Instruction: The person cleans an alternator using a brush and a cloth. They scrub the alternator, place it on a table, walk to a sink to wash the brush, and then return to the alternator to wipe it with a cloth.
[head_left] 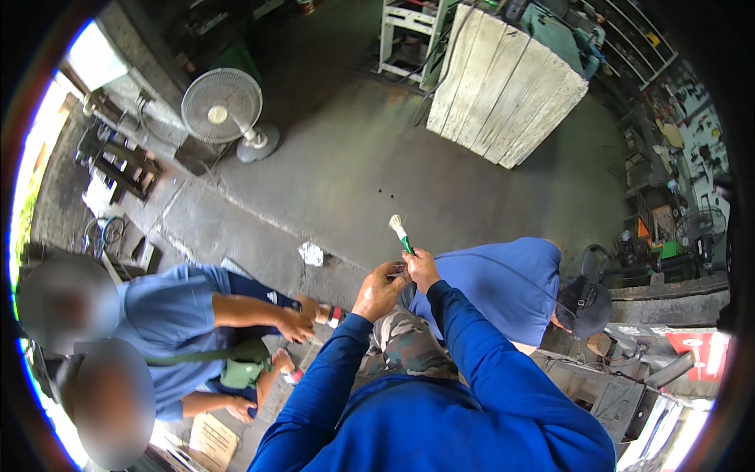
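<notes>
Now | right hand (422, 270) fingers gripping green-handled brush (400, 233) | left hand (379, 291) fingers curled beside it, contents unclear

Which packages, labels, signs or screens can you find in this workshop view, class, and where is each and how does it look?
Red sign or label: lower right, on grey metal equipment; a red panel with white marks.
Flattened cardboard box: on the floor at lower left, beside the seated people; brown and flat.
No screens show.
</notes>
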`<state>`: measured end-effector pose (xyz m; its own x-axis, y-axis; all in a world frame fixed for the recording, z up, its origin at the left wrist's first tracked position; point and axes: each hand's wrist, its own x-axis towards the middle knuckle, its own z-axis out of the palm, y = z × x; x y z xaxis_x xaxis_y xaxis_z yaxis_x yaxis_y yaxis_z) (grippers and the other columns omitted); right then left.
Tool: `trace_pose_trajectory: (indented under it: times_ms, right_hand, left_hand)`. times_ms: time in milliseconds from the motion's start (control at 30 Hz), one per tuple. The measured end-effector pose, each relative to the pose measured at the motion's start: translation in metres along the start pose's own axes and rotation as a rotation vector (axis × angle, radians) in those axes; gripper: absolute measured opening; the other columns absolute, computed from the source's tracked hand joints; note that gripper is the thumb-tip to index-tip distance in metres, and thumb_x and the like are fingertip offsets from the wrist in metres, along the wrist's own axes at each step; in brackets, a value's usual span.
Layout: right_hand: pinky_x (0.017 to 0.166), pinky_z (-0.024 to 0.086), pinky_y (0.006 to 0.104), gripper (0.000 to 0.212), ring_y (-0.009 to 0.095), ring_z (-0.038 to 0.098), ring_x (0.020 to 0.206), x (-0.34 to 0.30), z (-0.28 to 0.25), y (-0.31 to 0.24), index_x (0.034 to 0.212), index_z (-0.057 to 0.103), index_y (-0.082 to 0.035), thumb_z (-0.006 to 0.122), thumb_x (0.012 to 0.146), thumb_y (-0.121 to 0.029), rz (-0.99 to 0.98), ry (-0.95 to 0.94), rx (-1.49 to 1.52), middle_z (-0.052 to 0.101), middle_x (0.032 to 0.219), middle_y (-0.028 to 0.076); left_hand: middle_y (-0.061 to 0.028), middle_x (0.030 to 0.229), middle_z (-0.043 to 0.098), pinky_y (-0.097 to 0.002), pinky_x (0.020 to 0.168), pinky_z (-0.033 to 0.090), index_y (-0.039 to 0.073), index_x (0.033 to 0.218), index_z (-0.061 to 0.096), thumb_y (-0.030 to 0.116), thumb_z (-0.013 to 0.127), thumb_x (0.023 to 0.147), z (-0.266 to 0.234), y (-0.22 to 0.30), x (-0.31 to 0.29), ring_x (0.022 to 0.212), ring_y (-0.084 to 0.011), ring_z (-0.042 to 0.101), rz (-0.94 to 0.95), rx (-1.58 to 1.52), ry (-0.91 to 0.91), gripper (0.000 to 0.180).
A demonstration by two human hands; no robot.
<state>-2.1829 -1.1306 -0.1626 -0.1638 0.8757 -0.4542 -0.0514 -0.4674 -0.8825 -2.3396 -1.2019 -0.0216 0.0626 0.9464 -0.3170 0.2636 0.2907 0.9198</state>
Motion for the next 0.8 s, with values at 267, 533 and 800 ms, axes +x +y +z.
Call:
trace_pose_trajectory:
  times_ms: [267, 533, 800]
  right_hand:
    - [0.041, 0.037, 0.0295, 0.017, 0.012, 0.048, 0.046, 0.125, -0.055, -0.072, 0.082, 0.056, -0.009, 0.062, 0.095, -0.018, 0.098, 0.217, 0.091, 0.053, 0.062, 0.001]
    - [0.062, 0.051, 0.0467, 0.027, 0.038, 0.067, 0.069, 0.227, -0.117, -0.093, 0.085, 0.067, 0.0, 0.066, 0.087, -0.026, 0.166, 0.508, -0.68, 0.069, 0.077, 0.021]
    - [0.084, 0.051, 0.0511, 0.036, 0.049, 0.064, 0.095, 0.191, -0.167, -0.257, 0.095, 0.068, 0.004, 0.06, 0.085, -0.03, 0.227, 0.464, -0.7, 0.068, 0.097, 0.03]
  left_hand:
    - [-0.0106, 0.105, 0.071, -0.0282, 0.082, 0.053, -0.005, 0.116, 0.064, 0.016, 0.063, 0.094, -0.029, 0.043, 0.138, 0.091, -0.014, 0.065, 0.053, -0.176, -0.049, 0.03]
    - [-0.0184, 0.106, 0.072, -0.0348, 0.088, 0.054, -0.003, 0.115, 0.067, 0.026, 0.068, 0.091, -0.067, 0.124, 0.334, 0.098, -0.026, 0.07, -0.029, -0.033, -0.103, 0.038]
    - [-0.0128, 0.1, 0.072, -0.0321, 0.08, 0.053, -0.003, 0.116, 0.066, 0.025, 0.067, 0.091, -0.064, 0.282, 0.433, 0.091, -0.0193, 0.067, -0.047, 0.047, -0.295, 0.036]
